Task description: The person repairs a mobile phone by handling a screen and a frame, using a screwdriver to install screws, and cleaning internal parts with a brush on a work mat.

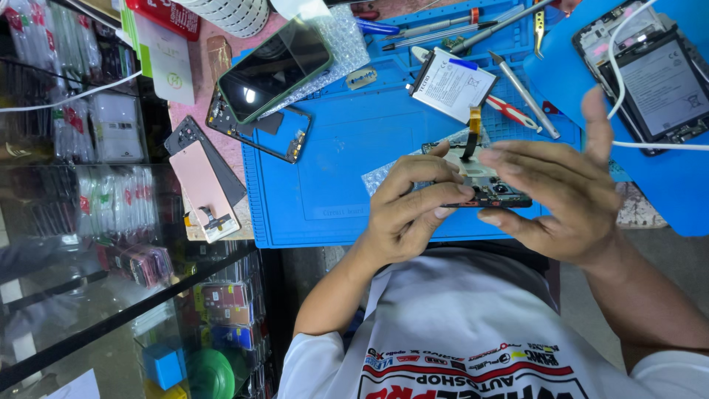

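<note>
Two bare hands meet over the near edge of a blue work mat (347,148) on the counter. Far left: glass shelves (88,244) with packaged small goods, and a white cable (66,94) running across them. Just left of the mat lies a pink back cover (201,188) on a dark panel; above it a dark phone frame (258,133) overlaps the mat's corner, and a green-edged phone (275,68) with a dark, reflective screen rests tilted on bubble wrap (347,41). Centre: the left hand (408,210) is closed around the near end of an opened phone body (484,185), thumb on top, fingers curled beneath; the body is held just above the mat, circuit side up. An orange-and-black flex strip (473,125) runs from it up to a white battery (452,83) lying on the mat. Behind the battery are screwdrivers and tweezers (473,26) in a row, with a red-handled tool (509,111) just beside the battery. Right: the right hand (565,196) is mostly open, fingers stretched flat toward the left, fingertips touching the phone body's far end, thumb raised; it steadies rather than clamps. Beyond it, on a second blue pad (665,192), lies another opened phone (650,74) with its battery exposed and a white wire (650,144) crossing it. Near edge: the person's white printed shirt (473,332).
</note>
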